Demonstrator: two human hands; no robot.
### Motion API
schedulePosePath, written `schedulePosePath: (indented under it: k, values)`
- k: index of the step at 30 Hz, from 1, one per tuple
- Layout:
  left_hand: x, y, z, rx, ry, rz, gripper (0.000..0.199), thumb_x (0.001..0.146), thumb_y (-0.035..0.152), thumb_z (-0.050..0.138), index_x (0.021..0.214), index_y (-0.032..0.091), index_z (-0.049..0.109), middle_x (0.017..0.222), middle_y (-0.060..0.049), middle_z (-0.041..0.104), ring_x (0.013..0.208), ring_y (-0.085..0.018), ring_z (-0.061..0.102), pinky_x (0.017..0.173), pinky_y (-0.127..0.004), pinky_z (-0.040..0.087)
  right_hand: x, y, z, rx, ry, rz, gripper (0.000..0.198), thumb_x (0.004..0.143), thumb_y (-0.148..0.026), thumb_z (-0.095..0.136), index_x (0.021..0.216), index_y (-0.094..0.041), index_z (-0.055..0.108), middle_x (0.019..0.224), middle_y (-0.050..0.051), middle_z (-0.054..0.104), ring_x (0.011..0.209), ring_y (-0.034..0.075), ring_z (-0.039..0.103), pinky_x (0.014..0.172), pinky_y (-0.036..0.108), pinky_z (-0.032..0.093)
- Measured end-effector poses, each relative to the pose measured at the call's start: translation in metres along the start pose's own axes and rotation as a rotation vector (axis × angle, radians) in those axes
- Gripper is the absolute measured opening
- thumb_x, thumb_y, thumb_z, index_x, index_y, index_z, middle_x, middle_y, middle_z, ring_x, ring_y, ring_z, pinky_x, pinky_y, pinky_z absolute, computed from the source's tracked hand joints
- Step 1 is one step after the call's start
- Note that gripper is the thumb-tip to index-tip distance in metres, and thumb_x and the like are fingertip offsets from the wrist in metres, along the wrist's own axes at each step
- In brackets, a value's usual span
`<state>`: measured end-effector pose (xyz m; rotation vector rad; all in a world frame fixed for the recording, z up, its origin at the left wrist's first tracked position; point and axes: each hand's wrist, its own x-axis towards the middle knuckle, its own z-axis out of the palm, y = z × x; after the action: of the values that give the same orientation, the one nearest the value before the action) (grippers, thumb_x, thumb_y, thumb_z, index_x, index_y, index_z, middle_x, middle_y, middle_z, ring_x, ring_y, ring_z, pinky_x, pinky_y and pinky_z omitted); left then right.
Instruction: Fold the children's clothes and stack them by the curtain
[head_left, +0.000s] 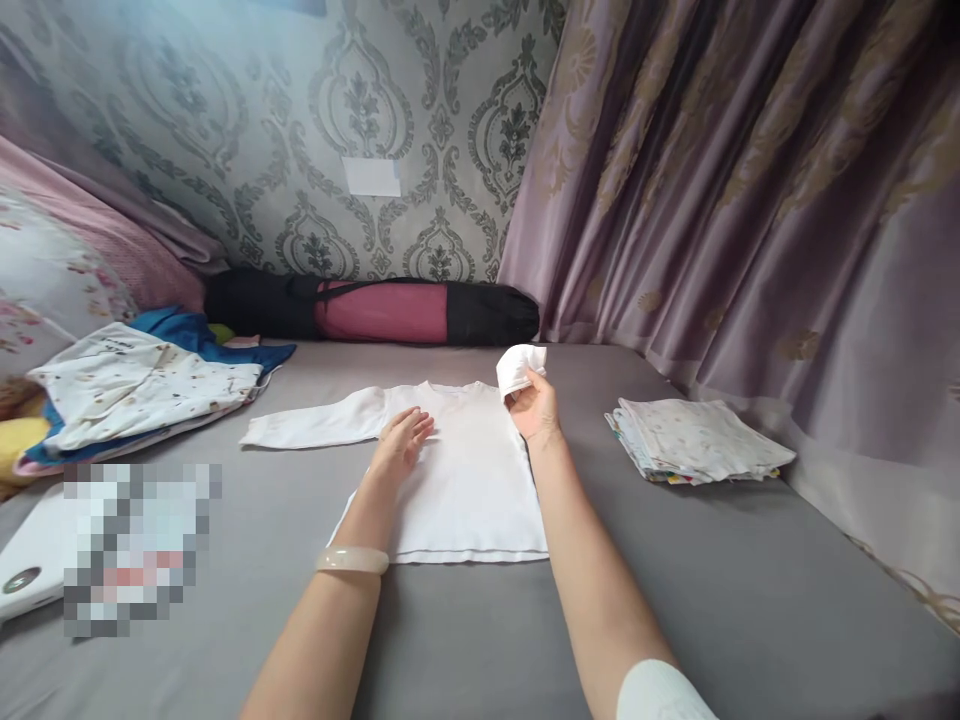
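Observation:
A small white long-sleeved shirt [465, 490] lies spread on the grey sheet, its neckline pointing away from me. One sleeve stretches flat out to the left. My right hand [535, 408] grips the other sleeve between thumb and fingers and holds it bunched up above the shirt's right shoulder. Over the shirt's left chest is my left hand [407, 438], fingers stretched out and holding nothing; whether it presses on the cloth I cannot tell. A pale bangle sits on my left wrist.
Folded patterned cloths [701, 440] are stacked at the right. Left lie more clothes [142, 380], a white object [37, 545] and a blurred-out item [142, 545]. A black and pink long bag [382, 310] rests against the wall; purple curtains [675, 200] hang at the right.

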<state>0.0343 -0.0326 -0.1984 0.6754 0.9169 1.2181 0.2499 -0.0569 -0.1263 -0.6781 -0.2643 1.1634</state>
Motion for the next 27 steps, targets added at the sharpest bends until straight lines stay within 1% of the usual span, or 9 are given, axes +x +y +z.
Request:
schedulePosePath:
  k: [5,10,13,16,18,21,23,25,27]
  values:
    - [-0.002,0.007,0.005,0.011,-0.017,-0.029,0.021,0.08,0.027,0.068,0.096,0.017,0.06,0.099,-0.009,0.067,0.081,-0.014,0.067,0.076,-0.027,0.055,0.007,0.035,0.006,-0.107,0.041,0.044,0.016,0.072,-0.018,0.067,0.088,-0.02,0.065,0.071,-0.003,0.07,0.059,0.01,0.064,0.048,0.017,0.049]
    - [-0.002,0.009,0.007,0.015,-0.04,-0.06,0.031,0.08,0.031,0.07,0.106,0.017,0.06,0.107,-0.009,0.065,0.086,-0.014,0.066,0.075,-0.025,0.054,0.01,0.072,0.012,-0.342,0.152,-0.034,0.021,0.068,-0.025,0.069,0.088,-0.02,0.067,0.065,-0.005,0.066,0.056,0.01,0.059,0.045,0.018,0.042]
    - [-0.002,0.01,0.008,0.056,-0.062,-0.053,0.044,0.082,0.038,0.068,0.121,0.019,0.055,0.113,-0.01,0.062,0.091,-0.014,0.065,0.079,-0.025,0.053,0.006,0.091,0.012,-0.61,0.12,-0.121,0.021,0.075,-0.034,0.063,0.09,-0.02,0.068,0.071,-0.004,0.068,0.065,0.012,0.061,0.056,0.019,0.046]
    - [-0.004,0.012,0.01,0.131,-0.069,-0.035,0.06,0.084,0.046,0.064,0.137,0.025,0.045,0.118,-0.01,0.06,0.094,-0.015,0.065,0.083,-0.027,0.053,0.001,0.104,0.01,-0.988,0.034,-0.201,0.029,0.082,-0.042,0.056,0.097,-0.021,0.069,0.081,-0.001,0.07,0.079,0.015,0.064,0.071,0.023,0.049]
    - [-0.006,0.013,0.012,0.182,-0.074,-0.028,0.064,0.085,0.051,0.061,0.141,0.029,0.04,0.12,-0.01,0.058,0.097,-0.016,0.065,0.086,-0.028,0.052,-0.004,0.109,0.01,-1.239,-0.036,-0.225,0.031,0.086,-0.044,0.052,0.101,-0.023,0.069,0.091,0.0,0.072,0.089,0.017,0.064,0.081,0.026,0.048]
    - [-0.008,0.014,0.015,0.203,-0.09,-0.015,0.066,0.085,0.054,0.06,0.143,0.03,0.04,0.12,-0.01,0.058,0.1,-0.016,0.064,0.089,-0.029,0.05,-0.011,0.111,0.012,-1.51,-0.122,-0.26,0.032,0.091,-0.042,0.048,0.113,-0.027,0.066,0.112,0.001,0.071,0.106,0.019,0.061,0.099,0.03,0.04]
    - [-0.008,0.014,0.015,0.192,-0.108,0.01,0.068,0.083,0.056,0.061,0.143,0.03,0.04,0.112,-0.008,0.06,0.097,-0.016,0.064,0.088,-0.029,0.05,-0.014,0.114,0.013,-1.624,-0.159,-0.276,0.034,0.094,-0.041,0.045,0.122,-0.029,0.062,0.126,0.0,0.065,0.117,0.018,0.057,0.108,0.033,0.031]
    - [-0.007,0.013,0.016,0.184,-0.124,0.032,0.071,0.081,0.057,0.063,0.143,0.03,0.041,0.102,-0.004,0.062,0.088,-0.015,0.065,0.085,-0.029,0.05,-0.017,0.116,0.013,-1.709,-0.198,-0.281,0.036,0.096,-0.04,0.042,0.127,-0.032,0.058,0.136,-0.001,0.058,0.126,0.017,0.05,0.113,0.036,0.022]
    - [-0.005,0.012,0.015,0.179,-0.122,0.043,0.069,0.081,0.056,0.063,0.142,0.03,0.042,0.1,-0.003,0.063,0.084,-0.015,0.064,0.082,-0.028,0.051,-0.02,0.118,0.012,-1.782,-0.253,-0.28,0.039,0.098,-0.041,0.037,0.131,-0.032,0.055,0.143,-0.001,0.052,0.134,0.017,0.042,0.116,0.04,0.017]
